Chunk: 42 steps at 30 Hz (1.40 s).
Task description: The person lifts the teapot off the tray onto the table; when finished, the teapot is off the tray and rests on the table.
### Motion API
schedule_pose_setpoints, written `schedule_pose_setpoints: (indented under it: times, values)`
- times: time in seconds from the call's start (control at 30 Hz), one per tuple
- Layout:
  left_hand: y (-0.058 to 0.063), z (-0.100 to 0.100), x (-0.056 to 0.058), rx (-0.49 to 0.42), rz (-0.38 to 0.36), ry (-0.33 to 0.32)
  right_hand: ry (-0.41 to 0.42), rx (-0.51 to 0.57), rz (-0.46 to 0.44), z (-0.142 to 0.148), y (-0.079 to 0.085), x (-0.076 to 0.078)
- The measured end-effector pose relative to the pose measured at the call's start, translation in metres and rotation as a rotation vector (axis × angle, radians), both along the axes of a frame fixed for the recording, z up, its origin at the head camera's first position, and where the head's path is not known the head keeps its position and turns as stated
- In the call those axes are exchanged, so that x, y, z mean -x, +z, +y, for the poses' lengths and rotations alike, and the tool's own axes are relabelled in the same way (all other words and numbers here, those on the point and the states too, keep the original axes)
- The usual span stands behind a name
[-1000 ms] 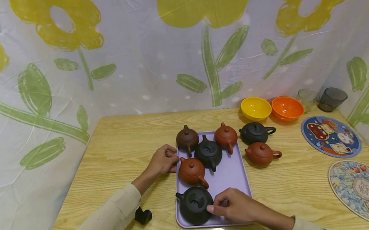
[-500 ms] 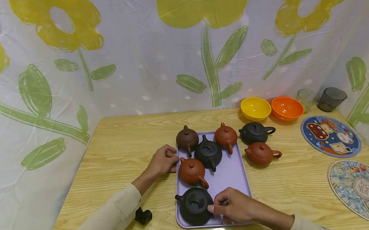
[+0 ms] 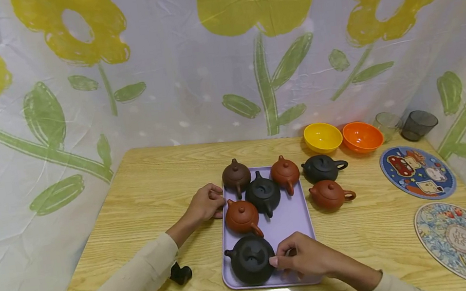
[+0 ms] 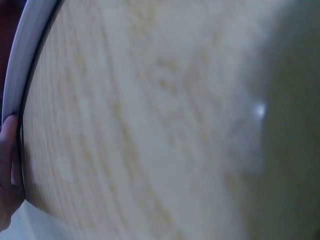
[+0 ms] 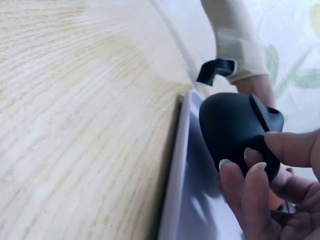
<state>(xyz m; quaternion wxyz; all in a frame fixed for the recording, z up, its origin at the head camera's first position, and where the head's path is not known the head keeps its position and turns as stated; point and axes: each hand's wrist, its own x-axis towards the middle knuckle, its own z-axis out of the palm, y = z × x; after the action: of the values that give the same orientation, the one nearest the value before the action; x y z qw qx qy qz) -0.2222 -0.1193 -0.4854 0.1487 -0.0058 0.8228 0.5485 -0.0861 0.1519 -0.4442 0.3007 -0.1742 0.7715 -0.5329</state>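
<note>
My right hand (image 3: 305, 256) pinches the handle of a black teapot (image 3: 251, 261) at the near left of a lilac tray (image 3: 289, 221). In the right wrist view the thumb and curled fingers close round the handle of that black teapot (image 5: 230, 125), its base close to the tray. My left hand (image 3: 206, 203) grips the tray's left rim; in the left wrist view fingertips touch the tray rim (image 4: 22, 65). Behind the held teapot stand a red-brown teapot (image 3: 242, 217), another black teapot (image 3: 262, 194), a dark brown teapot (image 3: 236, 176) and a red-brown teapot (image 3: 285, 172).
Right of the tray stand a black teapot (image 3: 321, 168) and a red-brown teapot (image 3: 328, 196). Farther back are a yellow bowl (image 3: 323, 138), an orange bowl (image 3: 362, 137), a clear glass (image 3: 388, 126) and a grey glass (image 3: 418, 126). Two round mats (image 3: 418, 173) lie at right.
My right hand has moved slightly right with the black teapot, which now sits a little farther from the tray's left rim. The left hand has stayed at the rim.
</note>
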Motion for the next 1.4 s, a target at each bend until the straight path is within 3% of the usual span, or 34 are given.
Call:
schedule_pose_setpoints:
  times: [0.57, 1.4]
  values:
    - [0.002, 0.000, 0.000, -0.006, 0.000, -0.007, 0.142, -0.018, 0.003, 0.041, 0.020, 0.013]
    - [0.005, -0.001, -0.002, -0.006, -0.010, 0.002, 0.346, 0.080, 0.043, 0.114, 0.023, 0.029]
